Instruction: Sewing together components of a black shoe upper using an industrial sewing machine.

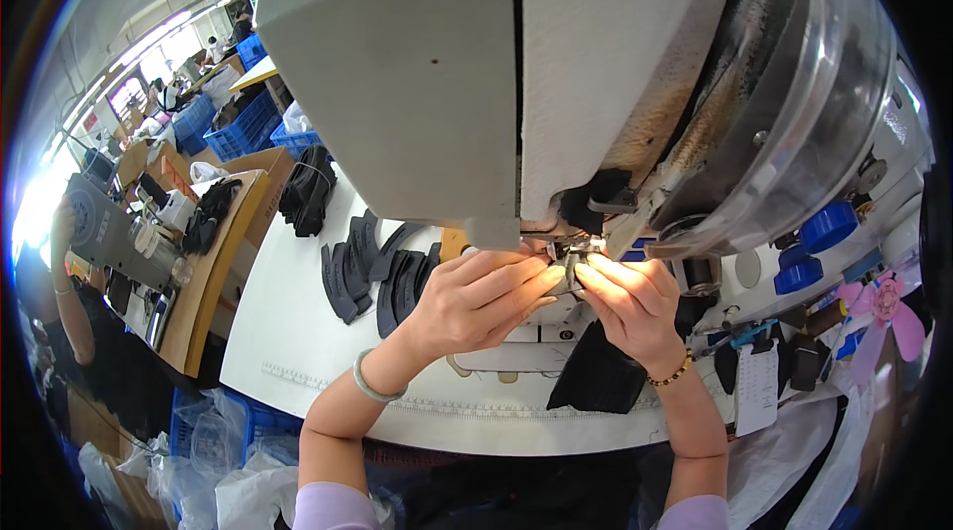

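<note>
Both hands meet at the needle area of a large white industrial sewing machine [397, 83]. My left hand [476, 300], with a pale bangle on its wrist, has its fingers pressed together at the left edge of a small dark grey fabric piece [570, 280]. From the other side my right hand [630, 304], wearing a beaded bracelet, pinches the same piece. The fingertips partly hide it. Below my right hand a black fabric piece [599, 371] lies on the white table [298, 341]; whether it joins the grey piece I cannot tell.
Curved black strips [347, 277] lie left of my left hand, with a black bundle [309, 191] behind. Blue knobs [828, 225] and a pink toy fan [884, 307] are at right. A blue crate [248, 426] with plastic bags stands lower left. Another person's arm [71, 317] shows far left.
</note>
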The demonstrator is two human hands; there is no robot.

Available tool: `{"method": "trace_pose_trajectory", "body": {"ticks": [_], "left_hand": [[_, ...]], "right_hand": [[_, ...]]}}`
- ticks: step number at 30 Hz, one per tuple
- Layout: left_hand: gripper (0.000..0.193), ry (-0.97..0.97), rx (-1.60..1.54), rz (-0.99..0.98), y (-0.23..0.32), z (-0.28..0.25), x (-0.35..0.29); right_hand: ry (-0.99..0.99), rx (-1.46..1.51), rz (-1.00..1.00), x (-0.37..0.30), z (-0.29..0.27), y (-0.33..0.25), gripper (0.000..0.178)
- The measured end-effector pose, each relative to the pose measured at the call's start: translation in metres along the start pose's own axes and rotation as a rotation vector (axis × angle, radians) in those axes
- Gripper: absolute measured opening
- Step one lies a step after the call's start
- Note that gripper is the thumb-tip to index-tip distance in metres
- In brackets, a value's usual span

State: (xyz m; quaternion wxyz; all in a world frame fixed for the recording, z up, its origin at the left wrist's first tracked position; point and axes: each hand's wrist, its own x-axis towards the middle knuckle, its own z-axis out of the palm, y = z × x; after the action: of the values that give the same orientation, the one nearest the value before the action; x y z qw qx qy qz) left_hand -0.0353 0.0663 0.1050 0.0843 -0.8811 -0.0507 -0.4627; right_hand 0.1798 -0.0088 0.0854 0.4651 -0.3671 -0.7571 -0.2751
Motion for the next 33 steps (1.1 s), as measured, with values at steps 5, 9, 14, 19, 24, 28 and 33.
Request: {"method": "trace_pose_trajectory", "body": {"ticks": [5, 9, 14, 19, 24, 28, 33], "left_hand": [[0.032, 0.1, 0.017, 0.07, 0.002, 0.007, -0.001], [0.035, 0.095, 0.052, 0.077, 0.004, 0.007, -0.001], [0.031, 0.044, 0.089, 0.087, 0.008, 0.002, 0.0], [0.023, 0.04, 0.13, 0.061, 0.017, 0.009, 0.0], [0.023, 0.093, 0.235, 0.132, 0.017, 0.012, 0.001], [0.024, 0.092, 0.255, 0.16, 0.017, 0.012, 0.002], [0.022, 0.034, 0.294, 0.177, 0.019, 0.012, 0.001]], "right_hand": [[-0.091, -0.047, 0.02, -0.003, -0.005, 0.004, 0.029], [-0.064, 0.08, 0.126, -0.004, -0.003, 0.006, 0.023], [-0.041, 0.128, 0.17, -0.004, -0.001, 0.007, 0.023], [-0.009, 0.121, 0.158, -0.005, -0.001, 0.007, 0.021], [0.014, 0.011, 0.167, -0.005, 0.0, 0.005, 0.015], [0.067, 0.105, 0.207, -0.008, 0.0, 0.008, 0.016], [-0.029, 0.369, 0.319, -0.026, 0.001, 0.018, 0.022]]}}
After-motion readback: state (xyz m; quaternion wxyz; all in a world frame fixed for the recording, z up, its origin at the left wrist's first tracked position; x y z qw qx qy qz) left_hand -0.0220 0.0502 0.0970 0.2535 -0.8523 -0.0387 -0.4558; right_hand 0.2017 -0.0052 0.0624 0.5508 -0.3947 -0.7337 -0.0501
